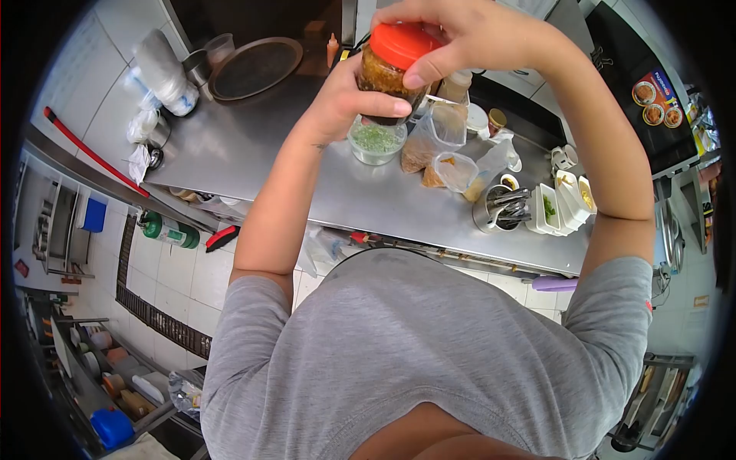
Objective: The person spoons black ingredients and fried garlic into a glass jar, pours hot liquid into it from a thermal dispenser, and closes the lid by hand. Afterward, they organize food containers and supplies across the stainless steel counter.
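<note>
Up over the steel counter, a jar [387, 79] of brown, chunky contents with a red lid [402, 44] is held between my hands. My left hand [346, 98] wraps round the jar's side, its thumb across the front. Over the lid, my right hand [460, 34] has its fingers and thumb on the rim, with the lid seated on the jar. Just below stands a clear bowl [376, 157] with green chopped contents. Right of it are plastic bags [435, 136] of brown food.
On the steel counter [307, 172] are a round dark tray [255, 69], a container of utensils [494, 215], white foam boxes [546, 208] and stacked plastic cups [162, 69]. An orange squeeze bottle [332, 50] stands behind. A black appliance [636, 84] is at the right.
</note>
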### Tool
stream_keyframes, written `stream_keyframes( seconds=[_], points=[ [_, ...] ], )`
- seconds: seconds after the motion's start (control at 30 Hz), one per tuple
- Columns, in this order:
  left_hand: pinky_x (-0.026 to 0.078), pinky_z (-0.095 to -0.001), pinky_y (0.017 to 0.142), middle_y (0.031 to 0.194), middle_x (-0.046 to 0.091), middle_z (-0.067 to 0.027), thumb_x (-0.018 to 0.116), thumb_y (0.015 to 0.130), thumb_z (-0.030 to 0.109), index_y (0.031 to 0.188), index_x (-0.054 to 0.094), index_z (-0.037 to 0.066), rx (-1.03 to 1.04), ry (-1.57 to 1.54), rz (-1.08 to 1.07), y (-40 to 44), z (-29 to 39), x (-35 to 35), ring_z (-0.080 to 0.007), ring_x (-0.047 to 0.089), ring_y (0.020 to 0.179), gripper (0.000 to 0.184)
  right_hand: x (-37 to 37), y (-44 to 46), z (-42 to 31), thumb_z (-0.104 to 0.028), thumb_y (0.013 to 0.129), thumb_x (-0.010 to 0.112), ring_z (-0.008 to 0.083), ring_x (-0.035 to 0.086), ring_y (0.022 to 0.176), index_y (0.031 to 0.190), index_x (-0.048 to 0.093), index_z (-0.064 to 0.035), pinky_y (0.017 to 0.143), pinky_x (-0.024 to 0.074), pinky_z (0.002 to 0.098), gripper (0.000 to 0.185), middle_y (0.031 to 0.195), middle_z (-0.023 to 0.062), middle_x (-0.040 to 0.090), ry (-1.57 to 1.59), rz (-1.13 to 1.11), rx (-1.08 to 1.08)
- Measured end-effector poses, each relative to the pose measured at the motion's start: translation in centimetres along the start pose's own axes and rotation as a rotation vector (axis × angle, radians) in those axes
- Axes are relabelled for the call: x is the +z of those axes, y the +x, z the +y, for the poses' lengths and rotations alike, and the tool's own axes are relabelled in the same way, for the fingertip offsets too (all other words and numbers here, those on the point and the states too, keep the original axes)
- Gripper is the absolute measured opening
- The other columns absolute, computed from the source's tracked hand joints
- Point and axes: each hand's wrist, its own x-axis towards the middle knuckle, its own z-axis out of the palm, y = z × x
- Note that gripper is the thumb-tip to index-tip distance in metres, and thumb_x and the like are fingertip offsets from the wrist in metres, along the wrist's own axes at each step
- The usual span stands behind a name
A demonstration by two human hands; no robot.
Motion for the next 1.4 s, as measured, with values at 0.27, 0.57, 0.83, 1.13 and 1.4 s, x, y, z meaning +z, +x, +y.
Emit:
stream_keyframes(
  seconds=[0.27, 0.57, 0.83, 1.13, 1.4],
  points=[
    [0.046, -0.0344, 0.094, 0.114, 0.062, -0.0097, 0.076, 0.059, 0.018, 0.124, 0.054, -0.001, -0.019, -0.179, -0.099, -0.2, -0.5, -0.5, -0.0208, 0.060, 0.104, 0.070, -1.7, -0.2, -2.0, 0.003, 0.067, 0.070, 0.0295, 0.064, 0.097, 0.132, 0.055, -0.0094, 0.084, 0.0518, 0.0352, 0.067, 0.116, 0.0187, 0.062, 0.042, -0.101, -0.155],
    [0.047, -0.0310, 0.091, 0.112, 0.063, -0.0091, 0.079, 0.064, 0.015, 0.123, 0.054, -0.001, 0.018, 0.026, -0.017, 0.4, 0.2, -0.7, -0.0187, 0.061, 0.101, 0.066, -3.9, 0.2, -4.9, -0.024, 0.079, 0.071, 0.0276, 0.066, 0.093, 0.123, 0.060, -0.0001, 0.079, 0.0534, 0.0335, 0.052, 0.111, 0.0194, 0.065, -0.203, -0.229, 0.040],
    [0.048, -0.0305, 0.089, 0.110, 0.064, -0.0089, 0.081, 0.064, 0.017, 0.122, 0.053, -0.001, 0.053, 0.021, 0.063, 0.2, 0.1, -0.7, -0.0177, 0.062, 0.099, 0.067, -2.2, 2.3, -1.6, -0.047, 0.079, 0.070, 0.0281, 0.064, 0.091, 0.125, 0.057, -0.0033, 0.082, 0.0509, 0.0350, 0.065, 0.104, 0.0165, 0.066, 0.021, -0.057, -0.059],
    [0.048, -0.0319, 0.090, 0.108, 0.065, -0.0097, 0.075, 0.064, 0.019, 0.118, 0.058, -0.002, 0.078, -0.076, -0.060, 0.7, 0.2, -1.2, -0.0199, 0.063, 0.098, 0.061, -5.2, 1.9, -3.2, 0.000, 0.061, 0.080, 0.0195, 0.062, 0.089, 0.118, 0.063, -0.0119, 0.080, 0.0514, 0.0311, 0.061, 0.102, 0.0087, 0.066, 0.154, -0.243, 0.006],
    [0.047, -0.0324, 0.091, 0.107, 0.064, -0.0093, 0.077, 0.064, 0.016, 0.119, 0.056, -0.002, 0.050, -0.047, -0.037, 0.8, 0.5, -1.4, -0.0194, 0.061, 0.101, 0.062, -4.2, 1.7, -3.5, -0.012, 0.064, 0.082, 0.0212, 0.065, 0.089, 0.113, 0.066, -0.0058, 0.077, 0.0522, 0.0299, 0.052, 0.099, 0.0117, 0.069, 0.035, -0.185, -0.020]
  ],
)
